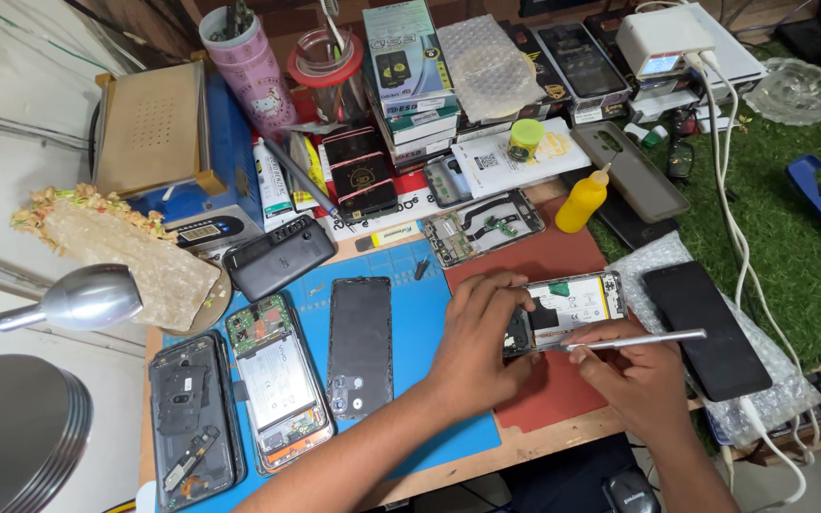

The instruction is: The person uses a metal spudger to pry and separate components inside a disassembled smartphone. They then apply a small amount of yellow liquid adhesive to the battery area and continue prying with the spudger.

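My left hand (475, 334) grips the near end of an opened phone (572, 306) that lies on a red mat (553, 261), its white battery and circuit board facing up. My right hand (637, 372) holds a thin silver tool (640, 339), laid almost flat, with its tip at the phone's lower end. The two hands are close together, just in front of the phone.
On a blue mat (420, 285) lie a black phone back (360, 344), two more opened phones (276, 380) (194, 418) and a dark case (279, 255). A yellow squeeze bottle (582, 201), a black screen on bubble wrap (705, 328), stacked boxes (409, 71), white cables (729, 190) and a lamp head (83, 299) surround them.
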Available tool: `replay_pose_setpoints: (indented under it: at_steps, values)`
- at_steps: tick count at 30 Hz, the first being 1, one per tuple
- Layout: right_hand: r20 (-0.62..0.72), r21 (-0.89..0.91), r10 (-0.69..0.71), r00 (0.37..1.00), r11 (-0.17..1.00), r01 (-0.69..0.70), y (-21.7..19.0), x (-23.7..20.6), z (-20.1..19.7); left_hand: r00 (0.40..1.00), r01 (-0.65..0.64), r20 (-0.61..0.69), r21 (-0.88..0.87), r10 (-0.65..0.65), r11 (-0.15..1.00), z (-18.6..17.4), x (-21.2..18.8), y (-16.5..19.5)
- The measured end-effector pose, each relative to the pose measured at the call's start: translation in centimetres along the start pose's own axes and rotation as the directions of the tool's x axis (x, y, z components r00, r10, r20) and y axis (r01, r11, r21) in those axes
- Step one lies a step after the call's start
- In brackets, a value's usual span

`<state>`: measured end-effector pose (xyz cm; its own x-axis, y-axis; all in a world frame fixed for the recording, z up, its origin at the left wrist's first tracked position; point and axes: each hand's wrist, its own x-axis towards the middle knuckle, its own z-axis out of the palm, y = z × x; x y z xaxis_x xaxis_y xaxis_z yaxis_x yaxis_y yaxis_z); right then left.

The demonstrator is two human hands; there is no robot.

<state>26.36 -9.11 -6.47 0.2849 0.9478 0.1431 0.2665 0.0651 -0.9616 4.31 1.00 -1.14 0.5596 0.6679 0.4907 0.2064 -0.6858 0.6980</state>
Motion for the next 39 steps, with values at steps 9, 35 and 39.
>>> replay_pose_setpoints:
  at_steps: [9, 35, 39]
  values:
    - [0.094, 0.094, -0.045, 0.995, 0.995, 0.036, -0.8, 0.1, 0.6, 1.000, -0.003, 0.017, -0.012, 0.003, 1.000, -0.1, -0.1, 0.1]
    - [0.051, -0.021, -0.046, 0.998, 0.999, 0.047, -0.9, 0.0, 0.6, 1.000, -0.004, 0.015, 0.001, 0.004, 1.000, 0.0, -0.1, 0.0]
    - [0.034, -0.047, -0.024, 0.999, 0.999, 0.026, -1.2, -0.1, 0.4, 1.000, -0.005, 0.018, 0.004, 0.005, 1.000, 0.0, -0.1, 0.0]
